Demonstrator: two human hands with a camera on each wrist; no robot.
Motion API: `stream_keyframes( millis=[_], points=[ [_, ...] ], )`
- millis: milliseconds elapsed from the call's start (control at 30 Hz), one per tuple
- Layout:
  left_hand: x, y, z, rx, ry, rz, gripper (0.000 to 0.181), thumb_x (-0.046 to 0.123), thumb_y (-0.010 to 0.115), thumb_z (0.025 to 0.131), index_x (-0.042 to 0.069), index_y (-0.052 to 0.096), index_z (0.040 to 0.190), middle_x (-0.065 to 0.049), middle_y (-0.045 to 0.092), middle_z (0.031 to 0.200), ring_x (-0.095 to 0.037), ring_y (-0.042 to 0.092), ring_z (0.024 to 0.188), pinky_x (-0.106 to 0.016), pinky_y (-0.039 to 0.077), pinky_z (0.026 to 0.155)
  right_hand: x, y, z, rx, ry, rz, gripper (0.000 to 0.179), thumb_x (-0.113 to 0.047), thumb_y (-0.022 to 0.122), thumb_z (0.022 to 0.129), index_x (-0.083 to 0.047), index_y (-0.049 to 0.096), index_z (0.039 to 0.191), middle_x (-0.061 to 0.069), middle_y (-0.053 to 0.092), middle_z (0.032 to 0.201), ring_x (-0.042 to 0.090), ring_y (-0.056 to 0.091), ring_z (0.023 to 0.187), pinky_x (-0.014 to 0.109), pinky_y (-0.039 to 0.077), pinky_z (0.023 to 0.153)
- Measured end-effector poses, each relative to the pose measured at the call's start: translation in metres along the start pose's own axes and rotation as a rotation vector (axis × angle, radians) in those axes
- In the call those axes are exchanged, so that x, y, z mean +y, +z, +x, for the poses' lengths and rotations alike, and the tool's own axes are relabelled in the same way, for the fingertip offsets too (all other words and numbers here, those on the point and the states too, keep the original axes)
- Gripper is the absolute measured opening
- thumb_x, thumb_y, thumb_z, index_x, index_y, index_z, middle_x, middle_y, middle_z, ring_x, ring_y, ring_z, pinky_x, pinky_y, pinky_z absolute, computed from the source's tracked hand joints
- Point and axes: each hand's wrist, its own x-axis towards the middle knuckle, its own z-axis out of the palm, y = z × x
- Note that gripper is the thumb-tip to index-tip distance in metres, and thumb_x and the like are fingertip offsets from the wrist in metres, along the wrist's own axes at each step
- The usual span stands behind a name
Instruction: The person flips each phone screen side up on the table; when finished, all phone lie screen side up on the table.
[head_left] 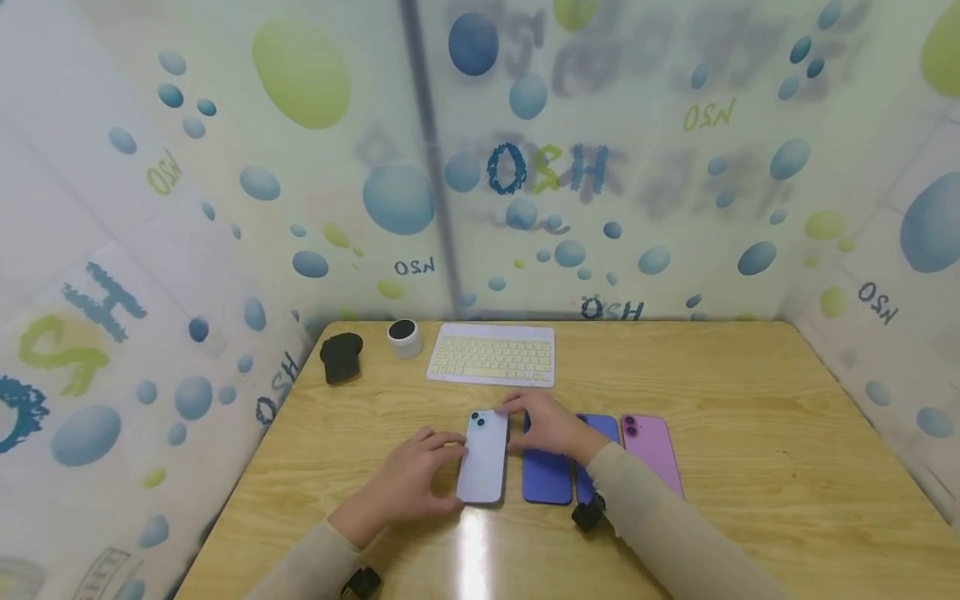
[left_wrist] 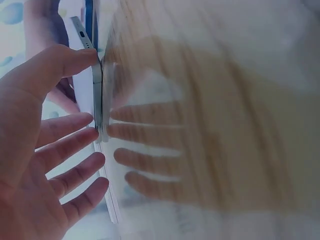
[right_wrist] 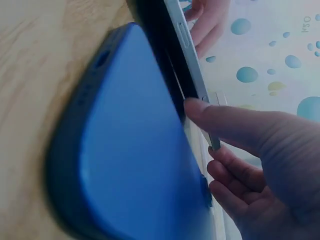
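Observation:
A pale white smartphone (head_left: 482, 467), back up with two camera lenses, lies between the hands. My left hand (head_left: 412, 477) has its thumb at the phone's near left corner and its fingertips along the left edge. My right hand (head_left: 551, 425) holds the far right corner, index finger at the top end and thumb (right_wrist: 200, 107) on the side edge. In the left wrist view the phone (left_wrist: 98, 95) leans, its right side raised off the table. Just right of it lies a blue smartphone (head_left: 547, 482), partly under my right hand. A second blue phone (head_left: 600, 425) is partly covered by my right wrist.
A pink smartphone (head_left: 652, 442) lies rightmost in the row, partly behind my right sleeve. Behind the phones are a white keyboard (head_left: 491, 354), a small white cylinder (head_left: 405, 343) with a dark top and a black object (head_left: 342, 358). Patterned curtains surround the wooden table (head_left: 750, 400).

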Motion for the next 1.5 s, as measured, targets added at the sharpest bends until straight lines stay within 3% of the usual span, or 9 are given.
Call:
stream_keyframes(
  millis=[400, 667, 900, 1000, 1267, 1500],
  points=[
    [-0.002, -0.001, -0.004, 0.008, -0.037, -0.101, 0.065, 0.046, 0.086, 0.074, 0.021, 0.069, 0.132, 0.006, 0.062, 0.142, -0.016, 0.055, 0.123, -0.044, 0.05, 0.105, -0.005, -0.004, 0.004, 0.038, -0.032, 0.021, 0.059, -0.031, 0.093, 0.076, -0.014, 0.073, 0.129, 0.006, 0.068, 0.136, 0.028, 0.059, 0.132, 0.047, 0.047, 0.112],
    [-0.002, -0.002, -0.006, 0.063, -0.024, -0.177, 0.069, 0.036, 0.09, 0.073, 0.021, 0.065, 0.135, 0.001, 0.067, 0.136, -0.018, 0.06, 0.117, -0.052, 0.047, 0.109, -0.012, -0.006, 0.004, 0.074, -0.069, 0.076, 0.055, -0.031, 0.09, 0.08, -0.015, 0.072, 0.13, 0.005, 0.067, 0.137, 0.028, 0.059, 0.133, 0.049, 0.047, 0.111],
    [-0.001, -0.002, -0.008, 0.11, -0.016, -0.23, 0.071, 0.031, 0.093, 0.071, 0.027, 0.064, 0.136, 0.007, 0.07, 0.128, -0.016, 0.059, 0.101, -0.032, 0.053, 0.086, -0.017, -0.004, 0.006, 0.093, -0.089, 0.094, 0.056, -0.031, 0.089, 0.081, -0.013, 0.071, 0.131, 0.004, 0.067, 0.135, 0.027, 0.06, 0.13, 0.048, 0.048, 0.109],
    [0.001, -0.003, -0.01, 0.127, -0.011, -0.256, 0.075, 0.029, 0.094, 0.071, 0.029, 0.062, 0.138, 0.007, 0.07, 0.127, -0.016, 0.06, 0.103, -0.032, 0.053, 0.085, -0.018, -0.003, 0.009, 0.095, -0.102, 0.107, 0.056, -0.032, 0.089, 0.081, -0.012, 0.071, 0.131, 0.004, 0.068, 0.134, 0.026, 0.06, 0.129, 0.048, 0.049, 0.109],
    [0.0, -0.002, -0.009, 0.243, 0.106, -0.29, 0.077, 0.027, 0.095, 0.071, 0.024, 0.06, 0.139, 0.007, 0.062, 0.142, -0.019, 0.062, 0.116, -0.035, 0.056, 0.092, -0.023, -0.002, 0.012, 0.098, -0.102, 0.115, 0.057, -0.035, 0.088, 0.082, -0.014, 0.071, 0.132, 0.003, 0.066, 0.134, 0.026, 0.06, 0.129, 0.05, 0.048, 0.109],
    [-0.003, -0.002, -0.011, 0.297, 0.173, -0.314, 0.071, 0.02, 0.095, 0.07, 0.018, 0.064, 0.135, -0.001, 0.061, 0.146, -0.017, 0.058, 0.125, -0.035, 0.058, 0.092, -0.026, 0.002, 0.015, 0.095, -0.093, 0.106, 0.057, -0.036, 0.087, 0.084, -0.014, 0.07, 0.133, 0.006, 0.064, 0.137, 0.028, 0.058, 0.13, 0.051, 0.047, 0.11]
  ],
)
